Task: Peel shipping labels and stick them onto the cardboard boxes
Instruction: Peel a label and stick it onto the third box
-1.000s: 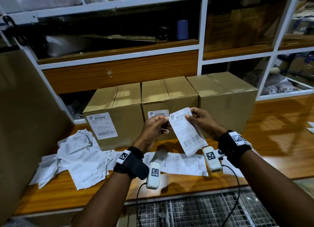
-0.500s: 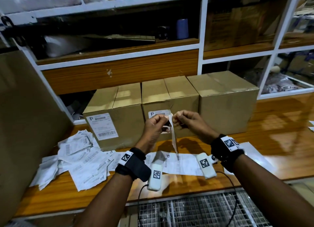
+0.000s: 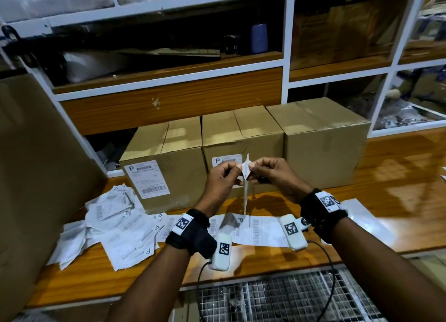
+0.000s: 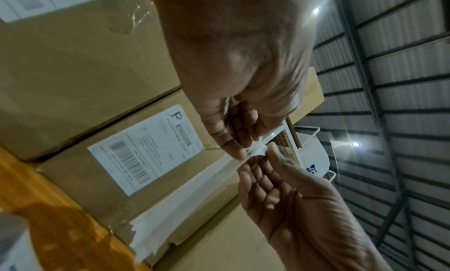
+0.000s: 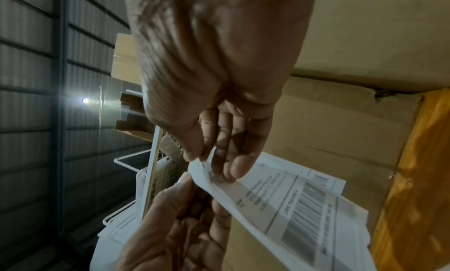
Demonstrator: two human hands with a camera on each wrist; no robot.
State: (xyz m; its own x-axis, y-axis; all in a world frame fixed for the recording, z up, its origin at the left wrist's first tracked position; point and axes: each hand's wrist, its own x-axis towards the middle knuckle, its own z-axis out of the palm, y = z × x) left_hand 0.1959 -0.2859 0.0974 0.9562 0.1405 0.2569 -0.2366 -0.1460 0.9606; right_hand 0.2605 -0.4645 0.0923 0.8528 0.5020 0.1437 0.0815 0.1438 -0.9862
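Both hands hold one white shipping label (image 3: 246, 177) edge-on in front of the middle cardboard box (image 3: 243, 138). My left hand (image 3: 223, 177) pinches its top corner between thumb and fingers, and my right hand (image 3: 270, 171) pinches the same corner from the other side. In the left wrist view the label (image 4: 194, 188) hangs down from the pinch. The right wrist view shows its printed face and barcode (image 5: 287, 204). The left box (image 3: 166, 162) and the middle box each carry a stuck label (image 3: 147, 178). The right box (image 3: 321, 143) shows bare cardboard.
A heap of loose white label sheets (image 3: 115, 227) lies on the wooden counter (image 3: 398, 189) at the left, with more sheets (image 3: 255, 230) under my wrists. A tall cardboard panel (image 3: 36, 177) stands at the far left. White shelving (image 3: 287, 44) rises behind the boxes.
The label faced me flat a second ago; it has turned edge-on. My hands have drawn together at its top corner, where the sheet now splits a little.
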